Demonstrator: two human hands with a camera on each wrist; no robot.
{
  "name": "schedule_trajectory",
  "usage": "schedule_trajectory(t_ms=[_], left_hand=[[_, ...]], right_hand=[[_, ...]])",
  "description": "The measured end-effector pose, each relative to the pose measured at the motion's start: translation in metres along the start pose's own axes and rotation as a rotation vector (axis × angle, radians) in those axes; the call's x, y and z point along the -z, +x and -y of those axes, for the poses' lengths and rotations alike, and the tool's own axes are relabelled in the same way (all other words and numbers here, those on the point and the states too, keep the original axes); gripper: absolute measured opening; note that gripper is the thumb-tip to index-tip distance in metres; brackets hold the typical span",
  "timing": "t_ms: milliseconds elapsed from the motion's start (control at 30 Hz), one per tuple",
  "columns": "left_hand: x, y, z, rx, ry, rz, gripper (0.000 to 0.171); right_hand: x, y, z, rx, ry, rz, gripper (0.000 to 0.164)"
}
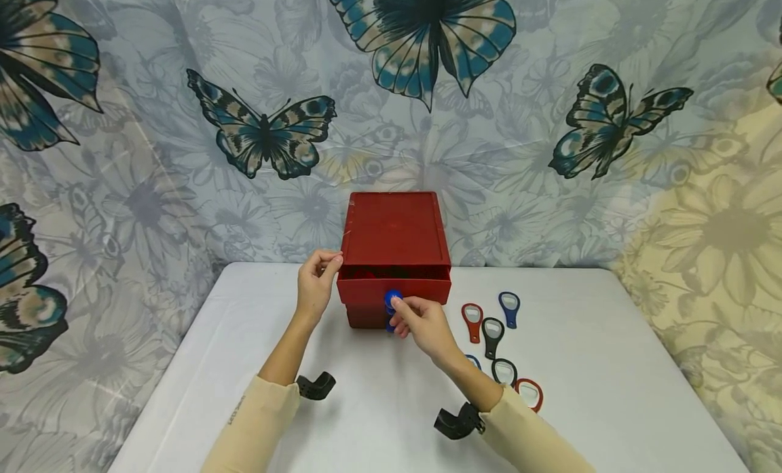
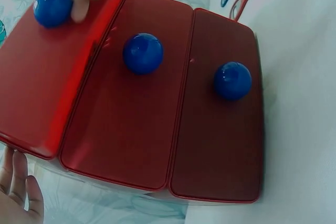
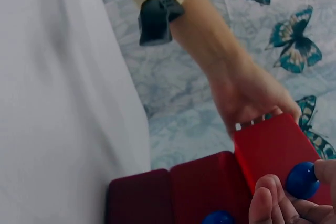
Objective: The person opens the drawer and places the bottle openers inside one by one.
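Plainly, we saw the right hand [image 1: 426,324] pinching the blue top knob [image 1: 391,297] between thumb and fingers, just in front of the red top drawer [image 1: 363,291]. That drawer stood partway out of the red box [image 1: 396,229], a dark gap showing behind its front panel. We found the left hand [image 1: 314,287] across from it, its fingers loose and fairly straight, resting against the drawer's left side near the upper edge. The box itself stood upright on the white table [image 1: 611,364], just ahead of both hands and between them. Below the right hand's grip, we made out the middle drawer [image 2: 121,124] and the bottom drawer [image 2: 215,148], both closed, each with its own round blue knob. To the right of the right hand lay ring-headed openers: a red one [image 1: 474,334], a blue one [image 1: 510,319] beyond it and a black one [image 1: 491,349] beside it. Closer to the right forearm [image 1: 470,378], which partly covered some of them, we noticed another blue one [image 1: 474,358], another black one [image 1: 504,362] and another red one [image 1: 539,402]. Past both hands hung a butterfly-patterned cloth [image 1: 427,154].
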State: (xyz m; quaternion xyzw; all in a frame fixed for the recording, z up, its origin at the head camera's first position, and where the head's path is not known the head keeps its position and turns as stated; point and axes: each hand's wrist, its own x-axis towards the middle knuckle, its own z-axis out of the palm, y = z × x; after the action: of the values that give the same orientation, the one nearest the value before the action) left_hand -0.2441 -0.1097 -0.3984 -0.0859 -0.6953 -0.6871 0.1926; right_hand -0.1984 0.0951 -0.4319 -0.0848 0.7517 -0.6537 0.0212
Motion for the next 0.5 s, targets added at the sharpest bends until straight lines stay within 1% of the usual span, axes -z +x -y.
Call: schedule_trajectory(t_ms=[100,200,300,400,500], left_hand=[[0.0,0.004,0.014,-0.026,-0.011,-0.02,0.011],[0.001,0.008,0.027,-0.057,-0.014,-0.032,0.012],[0.0,0.008,0.031,-0.066,-0.008,-0.039,0.016],[-0.001,0.008,0.034,-0.064,-0.007,-0.049,0.017],[-0.003,0.008,0.035,-0.059,0.003,-0.064,0.016]], right_hand=[[0.001,0.01,0.0,-0.012,-0.01,-0.011,0.033],[-0.001,0.02,0.001,-0.003,-0.019,-0.031,0.034],[-0.003,0.027,-0.002,0.035,-0.058,-0.055,0.035],[-0.004,0.029,-0.005,0.076,-0.093,-0.072,0.035],[-0.005,0.028,-0.007,0.091,-0.097,-0.081,0.035]])
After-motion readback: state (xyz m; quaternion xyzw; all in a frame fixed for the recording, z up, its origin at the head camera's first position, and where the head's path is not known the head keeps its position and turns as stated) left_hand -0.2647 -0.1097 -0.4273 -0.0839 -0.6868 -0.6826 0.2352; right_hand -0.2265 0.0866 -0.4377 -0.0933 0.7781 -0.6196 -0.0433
